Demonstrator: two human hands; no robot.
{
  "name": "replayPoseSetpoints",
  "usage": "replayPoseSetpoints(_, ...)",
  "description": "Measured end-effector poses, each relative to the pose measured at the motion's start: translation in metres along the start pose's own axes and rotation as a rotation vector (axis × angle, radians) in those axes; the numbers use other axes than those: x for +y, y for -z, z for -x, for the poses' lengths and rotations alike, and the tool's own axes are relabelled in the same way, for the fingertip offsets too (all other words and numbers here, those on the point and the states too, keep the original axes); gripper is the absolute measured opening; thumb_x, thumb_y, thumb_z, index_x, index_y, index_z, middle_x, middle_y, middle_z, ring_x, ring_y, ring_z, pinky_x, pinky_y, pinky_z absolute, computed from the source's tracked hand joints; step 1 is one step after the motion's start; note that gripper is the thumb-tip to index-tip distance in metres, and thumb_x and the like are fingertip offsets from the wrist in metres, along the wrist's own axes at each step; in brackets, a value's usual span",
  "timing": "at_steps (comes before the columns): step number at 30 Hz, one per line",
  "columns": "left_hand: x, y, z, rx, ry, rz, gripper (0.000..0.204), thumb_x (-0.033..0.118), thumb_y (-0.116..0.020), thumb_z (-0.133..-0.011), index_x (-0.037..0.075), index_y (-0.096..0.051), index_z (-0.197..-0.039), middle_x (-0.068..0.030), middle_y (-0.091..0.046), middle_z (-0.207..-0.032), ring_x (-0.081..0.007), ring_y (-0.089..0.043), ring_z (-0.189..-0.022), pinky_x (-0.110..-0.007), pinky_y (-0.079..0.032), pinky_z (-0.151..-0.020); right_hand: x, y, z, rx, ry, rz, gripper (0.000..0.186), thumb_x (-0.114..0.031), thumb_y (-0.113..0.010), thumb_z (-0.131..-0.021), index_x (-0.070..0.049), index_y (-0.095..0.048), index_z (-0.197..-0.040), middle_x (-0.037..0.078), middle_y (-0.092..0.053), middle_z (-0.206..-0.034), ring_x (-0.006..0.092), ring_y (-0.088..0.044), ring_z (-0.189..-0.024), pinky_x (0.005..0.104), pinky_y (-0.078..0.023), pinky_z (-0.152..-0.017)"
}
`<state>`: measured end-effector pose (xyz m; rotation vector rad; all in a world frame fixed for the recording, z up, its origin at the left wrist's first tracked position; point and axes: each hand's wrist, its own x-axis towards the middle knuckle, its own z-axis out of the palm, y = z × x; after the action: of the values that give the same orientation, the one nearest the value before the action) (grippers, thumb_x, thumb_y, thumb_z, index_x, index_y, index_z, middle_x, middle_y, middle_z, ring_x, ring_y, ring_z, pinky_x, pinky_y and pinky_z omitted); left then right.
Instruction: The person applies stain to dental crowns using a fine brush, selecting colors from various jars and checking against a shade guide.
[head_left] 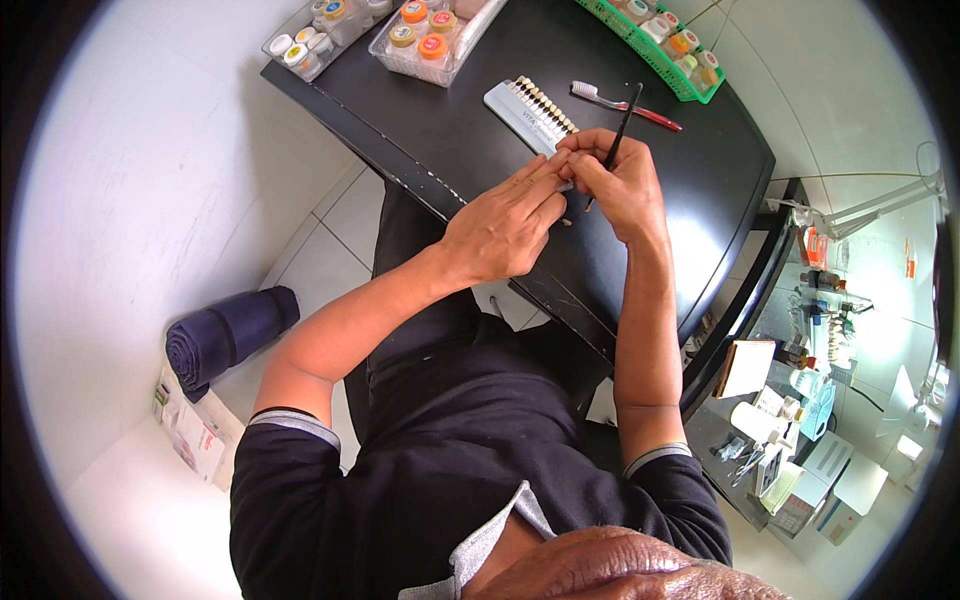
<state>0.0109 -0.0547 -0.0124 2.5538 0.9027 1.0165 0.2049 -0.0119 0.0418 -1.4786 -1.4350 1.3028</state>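
My left hand reaches over the dark tabletop, its fingertips pressed together against those of my right hand. Whatever small piece lies between them is mostly hidden; a bit of grey shows beneath the fingers. A thin black-handled stick, perhaps a brush, slants through my right hand, its pale brownish tip pointing down toward the table. Just beyond the fingertips lies a grey tooth shade guide with a row of tooth-coloured tabs, its near end partly covered by my hands. A red-and-white toothbrush rests to its right.
Clear containers of lidded jars stand along the far left of the black table. A green basket of bottles sits at the far right. A cluttered side counter is on the right; a rolled dark mat lies at left.
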Motion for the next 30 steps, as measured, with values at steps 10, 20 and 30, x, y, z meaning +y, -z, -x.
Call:
replayPoseSetpoints(10,-0.0008,0.0028,0.0013,-0.004,-0.018,0.029,0.025,0.001,-0.068,-0.089,-0.008,-0.064,-0.112,-0.0278,-0.064,-0.136,-0.0427,-0.05,-0.155,-0.051,-0.04,-0.133,0.0043,0.0069,-0.0006,-0.067,0.009,-0.08,0.029,-0.005,-0.066,-0.094,0.008,-0.078,-0.117,0.005,-0.078,-0.09,0.0071,-0.066,-0.074,0.0238,-0.052,-0.062)
replayPoseSetpoints(20,-0.0023,0.0035,0.0026,-0.028,-0.012,0.1,0.018,0.001,-0.066,-0.091,-0.006,-0.062,-0.107,-0.0286,-0.063,-0.138,-0.0439,-0.049,-0.155,-0.052,-0.041,-0.132,0.0044,0.0097,0.0007,-0.087,-0.006,-0.094,0.028,-0.005,-0.067,-0.097,0.009,-0.077,-0.119,0.006,-0.078,-0.09,0.0078,-0.066,-0.075,0.0235,-0.054,-0.065)
replayPoseSetpoints(30,-0.002,0.0049,0.002,-0.019,-0.006,0.092,0.017,0.001,-0.065,-0.092,-0.007,-0.064,-0.107,-0.0293,-0.064,-0.139,-0.0433,-0.05,-0.155,-0.051,-0.042,-0.131,0.0021,0.008,0.0016,-0.075,-0.025,-0.101,0.028,-0.005,-0.067,-0.096,0.009,-0.077,-0.117,0.007,-0.078,-0.09,0.0089,-0.067,-0.075,0.0247,-0.054,-0.066)
